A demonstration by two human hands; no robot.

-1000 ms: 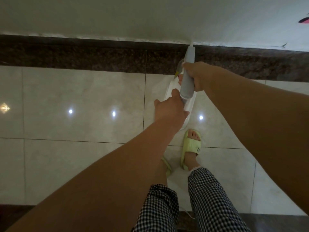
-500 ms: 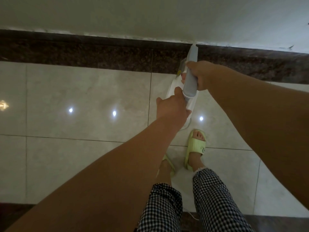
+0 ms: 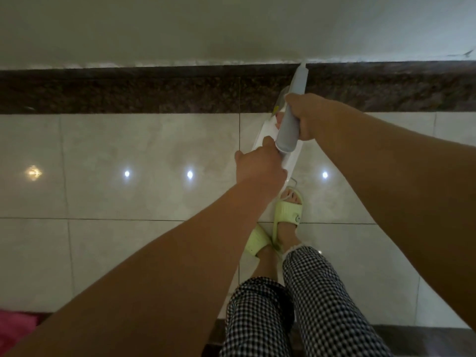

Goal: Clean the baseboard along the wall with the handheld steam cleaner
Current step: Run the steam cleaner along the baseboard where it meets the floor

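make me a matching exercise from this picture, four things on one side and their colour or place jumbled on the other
Things:
1. speckled stone baseboard
2. grey tapered nozzle of the handheld steam cleaner
3. rubber slide sandal
4. checked trousers

Descriptions:
A. black and white
B. pale green
C. dark brown, along the foot of the wall
D. tip at the baseboard's top edge

Pairs: 1-C, 2-D, 3-B, 4-A

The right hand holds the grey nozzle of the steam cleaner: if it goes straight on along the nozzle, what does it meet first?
Most likely the dark baseboard, near its top edge under the wall. The right hand grips the grey nozzle, whose tip already seems to touch there; depth is unclear.
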